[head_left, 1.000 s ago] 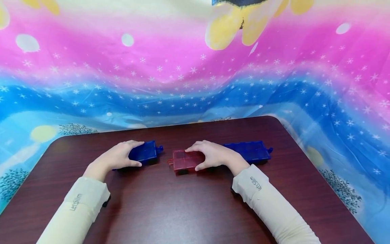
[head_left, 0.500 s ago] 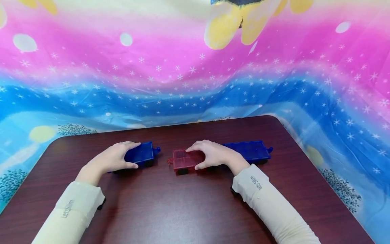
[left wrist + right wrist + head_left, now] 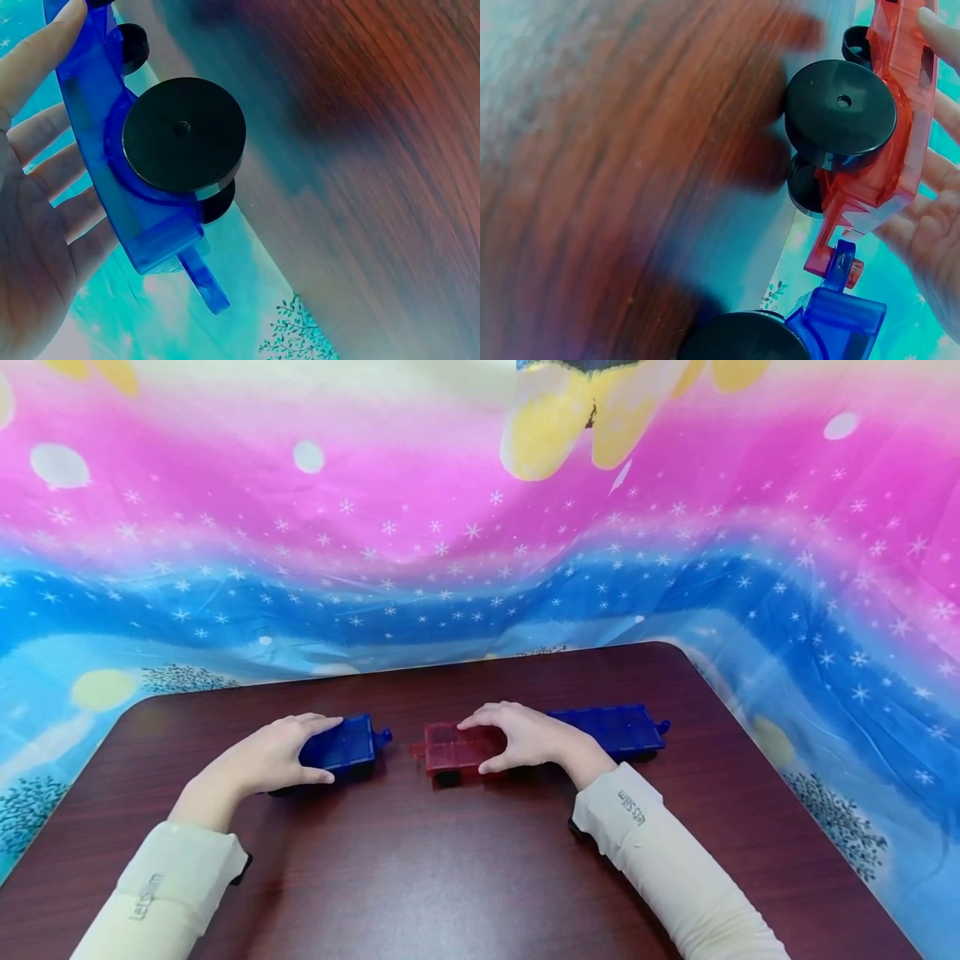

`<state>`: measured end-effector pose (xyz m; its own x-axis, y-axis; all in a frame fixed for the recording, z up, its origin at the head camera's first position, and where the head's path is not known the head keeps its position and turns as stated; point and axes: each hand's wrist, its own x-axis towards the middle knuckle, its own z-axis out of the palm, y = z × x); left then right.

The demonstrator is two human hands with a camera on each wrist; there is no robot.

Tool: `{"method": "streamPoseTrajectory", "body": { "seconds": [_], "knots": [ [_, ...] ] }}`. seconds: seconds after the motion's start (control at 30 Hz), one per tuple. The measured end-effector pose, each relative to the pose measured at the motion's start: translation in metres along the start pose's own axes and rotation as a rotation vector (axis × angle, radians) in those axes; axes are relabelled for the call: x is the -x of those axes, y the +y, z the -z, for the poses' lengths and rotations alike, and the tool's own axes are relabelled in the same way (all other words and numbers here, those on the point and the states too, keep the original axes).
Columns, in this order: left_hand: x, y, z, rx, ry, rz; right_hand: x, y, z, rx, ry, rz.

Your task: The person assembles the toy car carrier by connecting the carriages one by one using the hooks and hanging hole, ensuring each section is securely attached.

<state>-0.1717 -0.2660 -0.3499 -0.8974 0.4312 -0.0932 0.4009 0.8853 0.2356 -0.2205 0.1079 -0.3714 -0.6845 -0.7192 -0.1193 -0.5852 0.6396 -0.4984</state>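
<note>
My left hand (image 3: 270, 756) grips a translucent blue toy wheeled base (image 3: 341, 747) across its sides, at the left of the table in the head view. Black wheels and a blue hitch (image 3: 204, 283) show on this base in the left wrist view. My right hand (image 3: 528, 739) holds a translucent red wheeled base (image 3: 453, 745) by its long sides, thumb against the near one. Behind that hand stands a second blue wheeled base (image 3: 611, 729). In the right wrist view the red base's tail is coupled to a blue hitch (image 3: 840, 262). A gap separates the left blue base from the red one.
The dark brown wooden table (image 3: 420, 868) has rounded far corners. A printed cloth (image 3: 420, 510) in pink and blue hangs behind it and down its right side.
My left hand has drawn its blue base a little to the left, widening the gap to the red one. My right hand has stayed nearly still on the red base.
</note>
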Motion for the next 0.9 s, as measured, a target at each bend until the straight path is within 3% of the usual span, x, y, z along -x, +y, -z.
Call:
{"method": "streamPoseTrajectory", "body": {
  "seconds": [0.9],
  "knots": [
    [-0.006, 0.021, -0.011, -0.002, -0.066, -0.032, 0.0, 0.006, -0.001, -0.025, 0.035, 0.001]
  ]
}}
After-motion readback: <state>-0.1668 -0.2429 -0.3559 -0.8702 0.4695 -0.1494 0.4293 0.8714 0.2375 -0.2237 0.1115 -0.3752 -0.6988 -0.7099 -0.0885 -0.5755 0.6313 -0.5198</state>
